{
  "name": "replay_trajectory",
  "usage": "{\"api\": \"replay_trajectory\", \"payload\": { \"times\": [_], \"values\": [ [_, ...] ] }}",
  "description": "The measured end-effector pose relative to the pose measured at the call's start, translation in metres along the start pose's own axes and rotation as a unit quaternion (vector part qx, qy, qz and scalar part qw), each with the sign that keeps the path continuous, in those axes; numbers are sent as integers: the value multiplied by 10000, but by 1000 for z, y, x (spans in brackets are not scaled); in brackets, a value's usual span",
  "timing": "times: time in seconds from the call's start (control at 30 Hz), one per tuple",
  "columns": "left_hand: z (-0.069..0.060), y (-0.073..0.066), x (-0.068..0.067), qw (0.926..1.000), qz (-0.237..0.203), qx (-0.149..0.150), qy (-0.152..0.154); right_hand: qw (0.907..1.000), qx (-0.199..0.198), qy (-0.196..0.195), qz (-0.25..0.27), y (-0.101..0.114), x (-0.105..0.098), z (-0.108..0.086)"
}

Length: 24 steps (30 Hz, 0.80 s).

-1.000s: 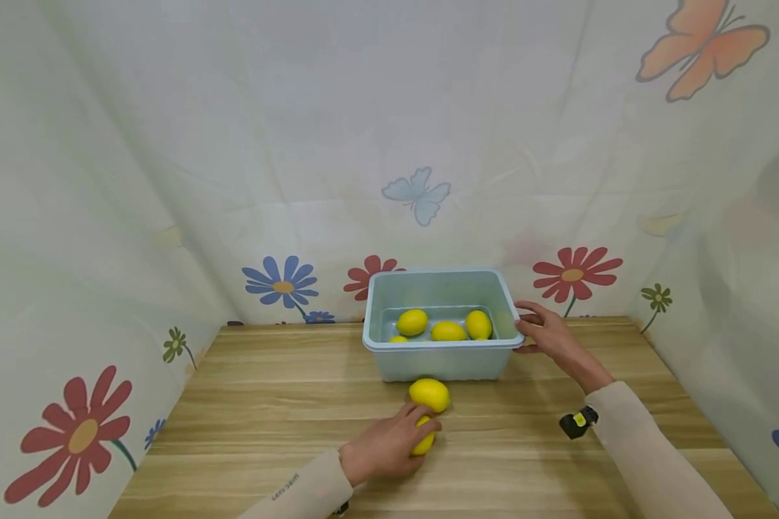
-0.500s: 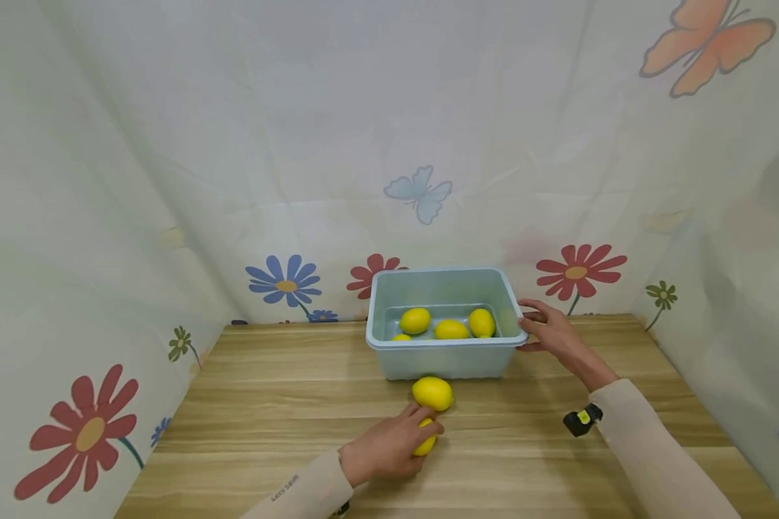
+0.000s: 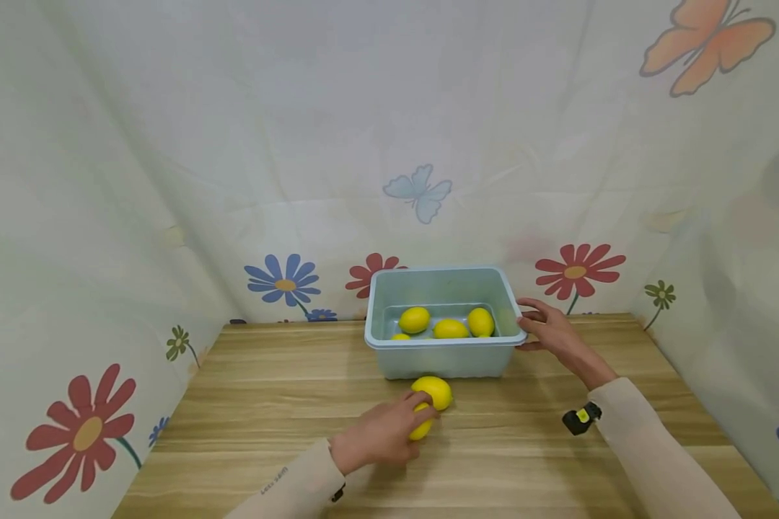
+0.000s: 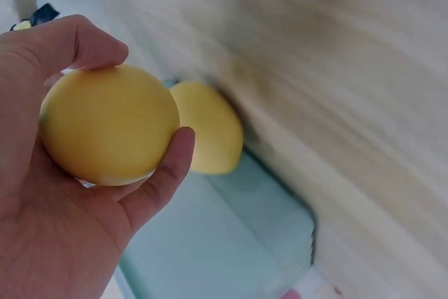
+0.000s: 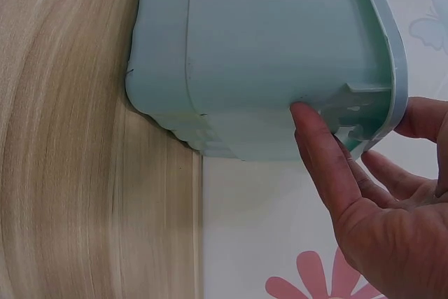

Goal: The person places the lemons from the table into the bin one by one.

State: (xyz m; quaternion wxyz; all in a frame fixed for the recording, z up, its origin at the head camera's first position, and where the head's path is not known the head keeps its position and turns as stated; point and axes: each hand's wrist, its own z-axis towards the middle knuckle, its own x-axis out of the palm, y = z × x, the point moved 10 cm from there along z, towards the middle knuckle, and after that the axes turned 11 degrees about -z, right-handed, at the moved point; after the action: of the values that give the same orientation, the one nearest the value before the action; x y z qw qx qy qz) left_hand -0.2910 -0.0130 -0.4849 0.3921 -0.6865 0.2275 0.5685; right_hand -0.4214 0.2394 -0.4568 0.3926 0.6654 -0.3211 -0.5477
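Note:
My left hand (image 3: pixel 384 432) grips a yellow lemon (image 4: pixel 108 125) between curled fingers and thumb, just in front of a second lemon (image 3: pixel 433 393). That second lemon lies on the table before the front wall of a pale blue plastic bin (image 3: pixel 441 362). Several lemons rest on the bin's floor, among them one at the right (image 3: pixel 480 322). At the bin's right end, my right hand (image 3: pixel 554 339) holds the rim, the thumb at the rim and fingertips against the outer wall (image 5: pixel 266 54). The front rim partly hides the nearest lemons inside.
The wood-grain table (image 3: pixel 285 382) reaches back to a pale curtain (image 3: pixel 311 144) printed with flowers and butterflies. Curtain also closes off the left and right sides. The bin stands near the table's back edge.
My left hand has moved slightly up and away from me with the lemon, toward the second lemon. The right hand stays at the bin's rim. The head view has shifted a little.

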Motion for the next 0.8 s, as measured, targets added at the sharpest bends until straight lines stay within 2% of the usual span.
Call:
{"api": "replay_trajectory", "payload": {
  "times": [0.4, 0.8],
  "values": [
    [4, 5, -37, 9997, -91, -209, -44, 10000, 61, 30, 51, -1, 1, 0],
    [5, 2, -71, 9989, 77, 27, -467, 10000, 68, -40, -40, -1, 0, 0]
  ]
}}
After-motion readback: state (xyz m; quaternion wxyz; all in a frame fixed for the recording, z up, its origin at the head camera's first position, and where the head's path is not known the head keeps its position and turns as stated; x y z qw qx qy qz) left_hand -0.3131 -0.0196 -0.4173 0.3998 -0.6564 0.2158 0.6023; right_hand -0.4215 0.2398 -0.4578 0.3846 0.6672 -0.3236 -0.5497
